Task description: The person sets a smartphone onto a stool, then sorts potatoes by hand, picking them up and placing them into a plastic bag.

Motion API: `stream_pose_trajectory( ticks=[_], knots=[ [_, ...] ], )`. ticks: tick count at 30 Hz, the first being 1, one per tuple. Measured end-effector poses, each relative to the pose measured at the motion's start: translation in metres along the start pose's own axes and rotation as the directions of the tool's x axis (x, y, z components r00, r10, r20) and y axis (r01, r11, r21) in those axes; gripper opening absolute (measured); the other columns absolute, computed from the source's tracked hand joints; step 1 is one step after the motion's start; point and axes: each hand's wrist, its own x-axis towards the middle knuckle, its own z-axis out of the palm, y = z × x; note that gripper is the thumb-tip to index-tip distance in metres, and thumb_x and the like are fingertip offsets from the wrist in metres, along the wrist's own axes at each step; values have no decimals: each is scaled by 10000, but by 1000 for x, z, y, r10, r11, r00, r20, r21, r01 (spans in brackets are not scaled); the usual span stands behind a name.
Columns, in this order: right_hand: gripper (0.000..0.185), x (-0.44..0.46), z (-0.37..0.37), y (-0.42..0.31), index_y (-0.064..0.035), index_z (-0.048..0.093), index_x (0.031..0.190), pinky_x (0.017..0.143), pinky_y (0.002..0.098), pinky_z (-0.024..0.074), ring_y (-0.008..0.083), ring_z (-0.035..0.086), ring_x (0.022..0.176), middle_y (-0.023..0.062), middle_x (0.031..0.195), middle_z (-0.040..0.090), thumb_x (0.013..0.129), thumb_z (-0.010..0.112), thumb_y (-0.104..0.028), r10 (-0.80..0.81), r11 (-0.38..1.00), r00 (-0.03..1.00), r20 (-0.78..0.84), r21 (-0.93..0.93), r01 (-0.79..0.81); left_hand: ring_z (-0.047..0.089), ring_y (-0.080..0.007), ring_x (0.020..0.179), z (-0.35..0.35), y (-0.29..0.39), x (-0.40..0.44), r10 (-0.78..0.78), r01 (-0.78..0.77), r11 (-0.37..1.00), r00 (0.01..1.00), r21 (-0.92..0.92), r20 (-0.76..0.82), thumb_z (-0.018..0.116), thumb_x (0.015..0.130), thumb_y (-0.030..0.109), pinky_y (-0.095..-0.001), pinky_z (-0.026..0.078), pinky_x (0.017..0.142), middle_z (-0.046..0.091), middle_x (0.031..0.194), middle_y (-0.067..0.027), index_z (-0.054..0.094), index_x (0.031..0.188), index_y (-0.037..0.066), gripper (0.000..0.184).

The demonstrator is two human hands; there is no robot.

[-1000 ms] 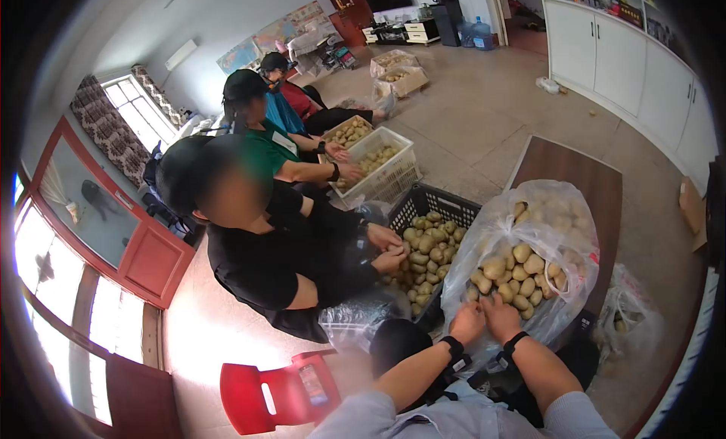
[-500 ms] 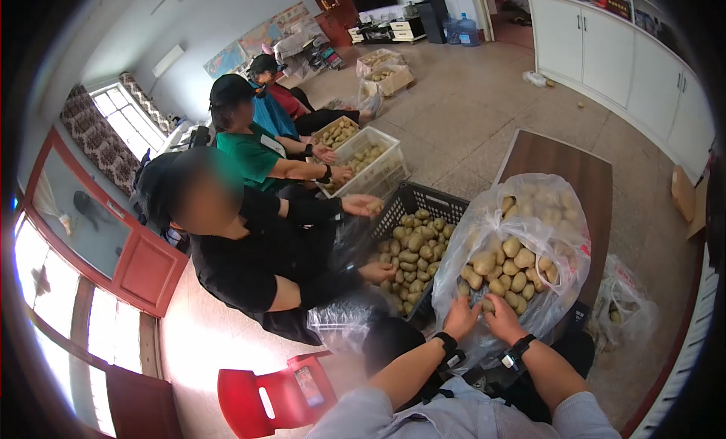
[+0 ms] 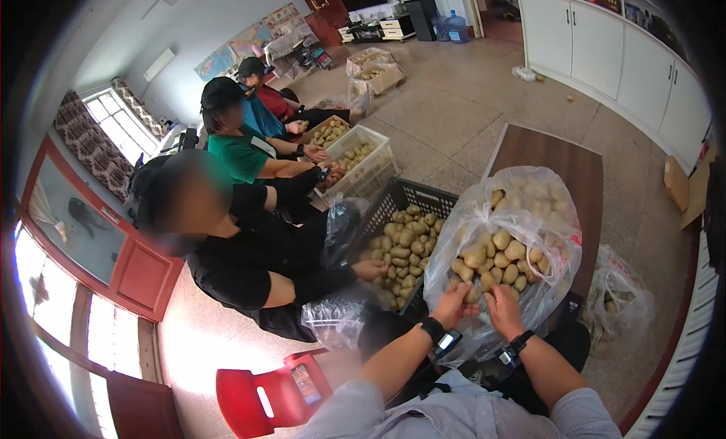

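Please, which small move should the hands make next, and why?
Perhaps the right hand should reach slightly further into the clear bag: its fingers are close to potatoes that lie uncovered there. Whether the left hand holds one is unclear.

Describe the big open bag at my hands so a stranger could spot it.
Find the brown table on the right. Over its left edge in view, at your left hand and right hand, sits the big clear bag of potatoes. It is see-through, unlike the black crate to its left, and looks far bigger than the clear bag on the floor to its right.
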Motion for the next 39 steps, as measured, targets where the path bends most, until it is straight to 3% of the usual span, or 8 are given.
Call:
stream_pose_trajectory(
  ticks=[10, 12, 14, 24, 30, 32, 36, 39],
  knots=[
    [395, -4, -9, 12, -94, 557, 1243, 862, 459, 492, 365, 588, 1029, 185, 1237, 505, 866, 595, -204, 79, 978, 996, -46, -191, -86, 618, -364, 880, -47, 89, 7, 282, -302, 946, 947, -117, -156, 565, 970, 277, -469, 549, 778, 600, 1049, -156, 487, 1163, 32, 321],
    [394, -2, 15, 31, -99, 575, 1225, 839, 449, 503, 351, 596, 1004, 176, 1184, 538, 844, 593, -199, 12, 936, 1000, 18, -351, -5, 650, -301, 932, -26, 132, -45, 486, 58, -141, 874, 988, 18, 654, 892, 365, -420, 529, 812, 657, 1054, -174, 517, 1231, 33, 494],
    [354, -7, -4, 29, -94, 599, 1166, 804, 443, 517, 333, 603, 977, 153, 1130, 563, 825, 602, -191, 106, 897, 994, 18, -432, -88, 631, -280, 1012, -79, 128, 13, 98, -97, 975, 995, -201, -5, 648, 903, 336, -395, 529, 819, 643, 1133, -159, 505, 1283, 53, 496],
    [224, -10, 3, 0, -73, 581, 1016, 724, 435, 535, 320, 605, 948, 114, 1054, 565, 810, 606, -156, -49, 913, 998, -42, -408, 28, 627, -350, 912, -206, 98, 73, 332, -302, 943, 881, 140, -337, 684, 819, 464, -410, 508, 751, 637, 1015, -223, 580, 1008, -8, 519],
    [140, -14, 17, 8, -68, 567, 964, 645, 422, 539, 320, 630, 842, 135, 1108, 560, 827, 559, -96, -64, 848, 997, 42, -525, 77, 633, -301, 916, -198, 101, 44, 670, -16, -169, 731, 986, 126, 671, 870, 313, -396, 535, 774, 608, 992, -180, 553, 1059, -8, 391],
    [304, -12, 19, 12, -70, 566, 1070, 745, 471, 531, 355, 615, 954, 140, 1194, 536, 773, 621, -101, 9, 908, 998, 65, -418, 19, 623, -337, 961, -178, 97, 55, 225, -266, 964, 834, -9, -504, 611, 910, 238, -445, 566, 746, 563, 1130, -158, 514, 1144, 17, 336],
    [339, -13, 13, 12, -53, 564, 1082, 808, 461, 507, 377, 600, 966, 161, 1193, 529, 748, 616, -62, -24, 920, 995, 95, -386, 59, 607, -368, 1001, -196, 139, 46, -235, 246, 951, 969, -185, 79, 527, 936, 151, -451, 589, 682, 510, 1260, -153, 462, 1235, 31, 329],
    [348, -14, 5, 2, -54, 567, 1074, 820, 468, 496, 387, 586, 980, 164, 1157, 530, 731, 621, -66, 38, 944, 995, 89, -329, -7, 660, -168, 991, -145, 114, 21, 125, -124, 992, 854, 35, -505, 455, 980, 121, -422, 547, 847, 530, 1327, -109, 541, 1279, 51, 319]
  ],
)
